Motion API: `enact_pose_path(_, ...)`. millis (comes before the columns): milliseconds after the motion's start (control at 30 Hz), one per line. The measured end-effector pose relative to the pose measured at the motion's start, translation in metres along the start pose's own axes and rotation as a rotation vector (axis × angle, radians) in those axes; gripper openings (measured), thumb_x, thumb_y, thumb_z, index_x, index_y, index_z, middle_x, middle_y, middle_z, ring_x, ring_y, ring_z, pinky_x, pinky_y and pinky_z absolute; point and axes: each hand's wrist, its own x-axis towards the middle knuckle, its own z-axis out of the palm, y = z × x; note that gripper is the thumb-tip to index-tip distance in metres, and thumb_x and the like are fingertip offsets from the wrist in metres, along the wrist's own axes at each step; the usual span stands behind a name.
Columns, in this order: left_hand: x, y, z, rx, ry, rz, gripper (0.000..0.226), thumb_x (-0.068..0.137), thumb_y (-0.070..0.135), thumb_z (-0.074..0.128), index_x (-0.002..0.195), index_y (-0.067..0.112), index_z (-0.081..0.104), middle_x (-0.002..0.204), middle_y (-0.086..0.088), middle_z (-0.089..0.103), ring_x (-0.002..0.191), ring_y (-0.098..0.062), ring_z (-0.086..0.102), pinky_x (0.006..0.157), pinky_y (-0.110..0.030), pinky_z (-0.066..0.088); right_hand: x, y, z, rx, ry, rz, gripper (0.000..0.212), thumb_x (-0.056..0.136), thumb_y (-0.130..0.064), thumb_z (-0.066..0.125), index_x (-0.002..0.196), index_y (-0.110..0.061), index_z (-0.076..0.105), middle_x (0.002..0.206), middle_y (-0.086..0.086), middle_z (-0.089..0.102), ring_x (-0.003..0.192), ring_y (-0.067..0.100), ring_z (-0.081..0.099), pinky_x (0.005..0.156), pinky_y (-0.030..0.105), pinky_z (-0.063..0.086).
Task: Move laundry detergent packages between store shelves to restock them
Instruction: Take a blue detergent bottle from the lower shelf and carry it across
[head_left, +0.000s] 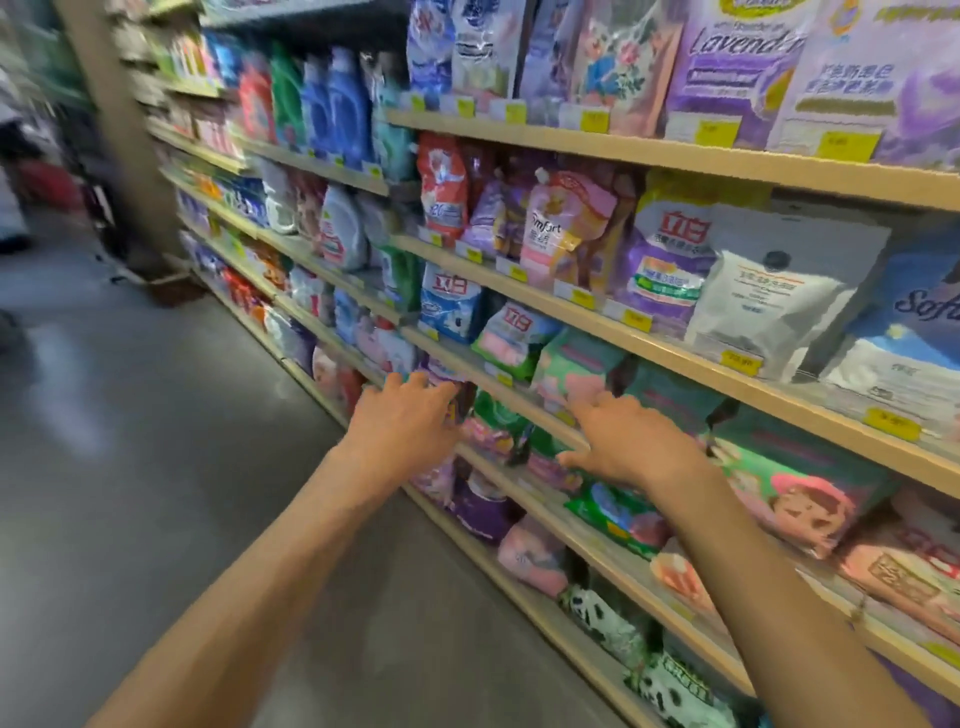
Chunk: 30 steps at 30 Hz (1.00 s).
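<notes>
Both my arms reach toward the lower shelves on the right. My left hand (402, 415) is spread, its fingertips at a purple and pink detergent bag (441, 375) at the shelf edge. My right hand (626, 439) is open with fingers apart, hovering in front of a green and pink detergent bag (574, 366) and over the wooden shelf edge (550, 423). Neither hand holds anything. More green and pink bags (498, 415) lie on the shelf below, between the hands.
Wooden shelves packed with detergent bags and bottles (340, 106) run along the right side, with yellow price tags (595, 120). The grey aisle floor (156, 441) spreads to the left. A pillar (117, 135) stands at the far end, with a blurred figure at the left edge.
</notes>
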Motion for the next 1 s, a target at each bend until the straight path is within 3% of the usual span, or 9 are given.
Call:
enact_pose_path(300, 0.008, -0.199, -0.03, -0.021, -0.065, -0.167, 0.047, 0.098, 0.05, 0.049, 0.14, 0.029, 0.048, 0.138, -0.006, 0.053, 0.131, -0.032, 0.047, 0.099, -0.045, 0.047, 0.116, -0.166, -0.037, -0.013, 0.055, -0.175, 0.063, 0.096, -0.053, 0.052, 0.147, -0.018, 0.038, 0.141, 0.014, 0.047, 0.129, 0.034, 0.046, 0.099, 0.046, 0.045)
enact_pose_path(567, 0.03, -0.349, -0.02, 0.031, -0.061, -0.327, 0.06, 0.096, 0.061, 0.047, 0.147, 0.03, 0.042, 0.142, -0.007, 0.051, 0.134, -0.032, 0.046, 0.103, -0.046, 0.043, 0.217, -0.29, -0.05, -0.004, 0.042, -0.269, 0.06, 0.094, -0.054, 0.053, 0.144, -0.022, 0.04, 0.141, 0.012, 0.046, 0.129, 0.034, 0.044, 0.099, 0.045, 0.045)
enact_pose_path(1000, 0.139, -0.481, 0.002, 0.043, -0.109, -0.422, 0.06, 0.097, 0.057, 0.048, 0.151, 0.032, 0.037, 0.146, -0.006, 0.047, 0.137, -0.032, 0.042, 0.106, -0.045, 0.04, 0.39, -0.377, -0.061, 0.002, -0.039, -0.319, 0.062, 0.093, -0.05, 0.056, 0.147, -0.025, 0.037, 0.145, 0.011, 0.042, 0.133, 0.034, 0.041, 0.101, 0.046, 0.043)
